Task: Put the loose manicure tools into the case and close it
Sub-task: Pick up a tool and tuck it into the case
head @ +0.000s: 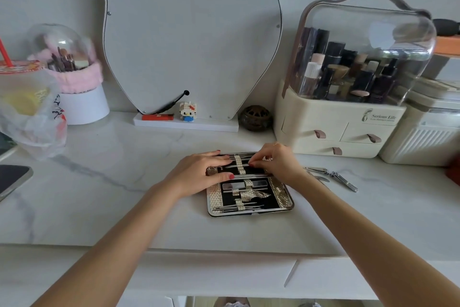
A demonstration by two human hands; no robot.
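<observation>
Manicure case [249, 197] is laid open flat on the marble counter [112, 182], its far half at twelve o'clock from the near half. That far half is pressed down by the left hand [199, 174], fingers straight and flat, apparently so the case is kept from sliding. A slim tool [237, 165] seems to be pinched in the right hand [275, 163], fingertips curled, and fed under the elastic loops. Loose clippers [333, 177] are left at three o'clock of the case, well apart, so the task is judged unfinished.
</observation>
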